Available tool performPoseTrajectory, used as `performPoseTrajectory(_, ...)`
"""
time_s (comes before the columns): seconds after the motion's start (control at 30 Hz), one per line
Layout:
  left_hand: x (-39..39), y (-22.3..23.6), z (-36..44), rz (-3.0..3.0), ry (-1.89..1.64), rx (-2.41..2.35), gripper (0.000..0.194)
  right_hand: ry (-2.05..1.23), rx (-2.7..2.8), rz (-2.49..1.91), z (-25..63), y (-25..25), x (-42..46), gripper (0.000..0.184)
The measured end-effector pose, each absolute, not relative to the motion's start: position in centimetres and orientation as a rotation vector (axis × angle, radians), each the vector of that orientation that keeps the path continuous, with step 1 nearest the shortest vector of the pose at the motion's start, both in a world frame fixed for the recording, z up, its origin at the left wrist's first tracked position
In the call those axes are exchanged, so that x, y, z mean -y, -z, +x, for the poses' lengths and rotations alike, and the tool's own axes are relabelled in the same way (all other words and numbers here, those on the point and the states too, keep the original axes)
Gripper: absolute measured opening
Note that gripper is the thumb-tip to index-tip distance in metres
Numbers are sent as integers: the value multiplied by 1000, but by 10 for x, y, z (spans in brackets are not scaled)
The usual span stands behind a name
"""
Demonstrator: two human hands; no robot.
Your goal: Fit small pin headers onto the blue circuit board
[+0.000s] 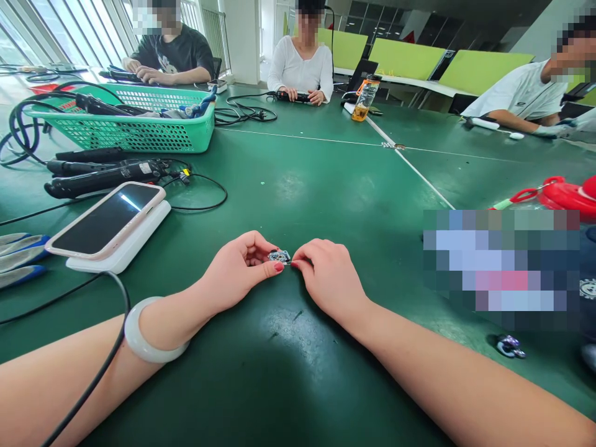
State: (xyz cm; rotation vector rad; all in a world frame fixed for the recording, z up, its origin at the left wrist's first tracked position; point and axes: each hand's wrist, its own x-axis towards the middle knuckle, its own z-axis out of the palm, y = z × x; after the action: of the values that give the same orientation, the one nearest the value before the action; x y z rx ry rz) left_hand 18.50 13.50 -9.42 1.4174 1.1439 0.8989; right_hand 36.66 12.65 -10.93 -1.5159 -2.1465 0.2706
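Observation:
A small circuit board point(280, 256), silvery with dark parts, is held just above the green table point(288, 347). My left hand point(239, 267) pinches it between thumb and curled fingers. At the board's right end, the thumb and fingertips of my right hand point(328, 273) close on its edge; the exact spot they grip is too small to make out. A pale bangle point(153, 332) circles my left wrist.
To the left lie a phone point(107, 220) on a white box point(121, 254), grey-blue gloves point(21, 257), black tool handles point(109, 177) and a green basket point(139, 133) with cables. A bottle point(365, 99) stands farther off. A red object point(570, 198) is at right. Several people sit around the table.

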Motion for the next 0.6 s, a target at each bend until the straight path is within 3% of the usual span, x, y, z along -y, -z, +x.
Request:
performPoseTrajectory(0.17,-134,95,184,1504,-857,-1177,31,-270,1871,-1346,367,103,-122,14)
performPoseTrajectory(0.6,-132,95,185,1532,-828,-1164,28,-286,2037,-1193,365,105,-118,15)
